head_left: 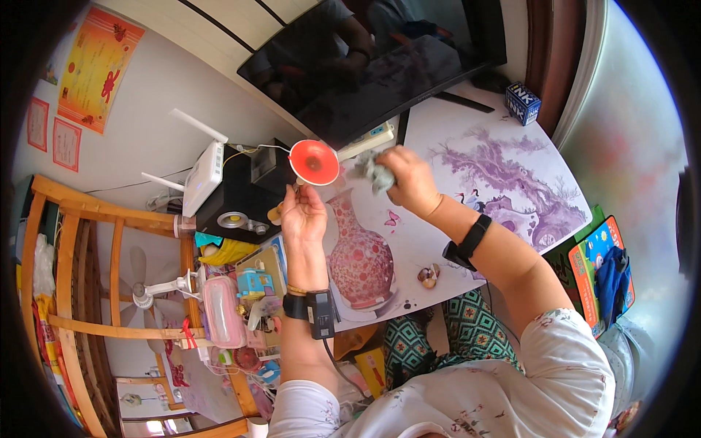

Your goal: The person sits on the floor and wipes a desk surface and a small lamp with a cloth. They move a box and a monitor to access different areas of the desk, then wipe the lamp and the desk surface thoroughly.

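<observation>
My left hand [305, 212] is raised over the left side of the table, palm up. Its fingertips pinch the short pale stem under a round red dish-shaped thing [315, 162] with a white rim and a darker centre; I cannot make out its exact kind. To the right of it, my right hand [412, 179] is closed around a crumpled grey-green cloth [376, 174], slightly blurred. A small gap separates the cloth from the red thing. Both wrists wear black straps.
A black monitor [372, 66] stands behind, with a power strip [367, 141] at its base. A white router [204, 175] sits on a black speaker [237, 212] at left. A small brown-and-white object [428, 275] lies on the printed tabletop [431, 241]. An ink box [523, 104] stands far right.
</observation>
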A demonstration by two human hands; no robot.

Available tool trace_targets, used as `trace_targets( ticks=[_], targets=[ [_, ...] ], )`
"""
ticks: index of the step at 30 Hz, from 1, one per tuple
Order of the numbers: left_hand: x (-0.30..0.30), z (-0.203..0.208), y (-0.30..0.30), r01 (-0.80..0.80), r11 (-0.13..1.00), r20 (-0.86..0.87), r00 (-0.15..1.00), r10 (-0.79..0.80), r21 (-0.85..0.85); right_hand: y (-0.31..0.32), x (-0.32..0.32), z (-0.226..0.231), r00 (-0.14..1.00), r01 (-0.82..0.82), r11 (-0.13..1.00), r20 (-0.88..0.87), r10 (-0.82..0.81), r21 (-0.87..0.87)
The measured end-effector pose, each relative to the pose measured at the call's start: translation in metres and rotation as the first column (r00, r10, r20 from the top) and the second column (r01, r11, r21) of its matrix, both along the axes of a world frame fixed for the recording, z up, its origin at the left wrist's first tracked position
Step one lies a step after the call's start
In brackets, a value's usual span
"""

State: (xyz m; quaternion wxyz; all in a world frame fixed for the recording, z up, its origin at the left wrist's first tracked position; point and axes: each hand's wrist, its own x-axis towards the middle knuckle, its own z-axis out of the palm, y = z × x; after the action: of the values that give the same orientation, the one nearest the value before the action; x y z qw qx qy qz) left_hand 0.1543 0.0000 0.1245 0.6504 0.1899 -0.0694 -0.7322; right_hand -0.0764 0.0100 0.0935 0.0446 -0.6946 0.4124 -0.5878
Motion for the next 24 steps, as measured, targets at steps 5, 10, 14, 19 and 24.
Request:
trace_targets(
  ticks=[5, 10, 14, 19, 24],
  targets=[
    [0.0, 0.002, 0.0, -0.042, 0.999, 0.123, 0.992, 0.039, 0.019, 0.001, 0.009, 0.055, 0.724, -0.494, 0.869, 0.562, 0.399, 0.019],
    [-0.007, 0.004, 0.011, 0.163, 0.978, 0.102, 0.983, -0.151, -0.131, -0.019, 0.027, 0.071, 0.854, -0.52, 0.852, -0.008, 0.521, -0.049],
    [-0.016, 0.009, 0.017, 0.147, 0.983, 0.223, 0.968, -0.119, -0.114, -0.009, 0.037, 0.08, 0.923, -0.383, 0.92, 0.086, 0.376, 0.08],
    [-0.017, 0.009, 0.017, 0.155, 0.98, 0.22, 0.968, -0.124, -0.128, -0.006, 0.043, 0.074, 0.695, -0.589, 0.781, 0.623, 0.361, 0.205],
    [-0.028, 0.02, 0.027, 0.252, 0.954, 0.247, 0.947, -0.208, -0.165, -0.006, 0.048, 0.059, 0.47, -0.664, 0.743, 0.821, 0.324, 0.087]
  ],
)
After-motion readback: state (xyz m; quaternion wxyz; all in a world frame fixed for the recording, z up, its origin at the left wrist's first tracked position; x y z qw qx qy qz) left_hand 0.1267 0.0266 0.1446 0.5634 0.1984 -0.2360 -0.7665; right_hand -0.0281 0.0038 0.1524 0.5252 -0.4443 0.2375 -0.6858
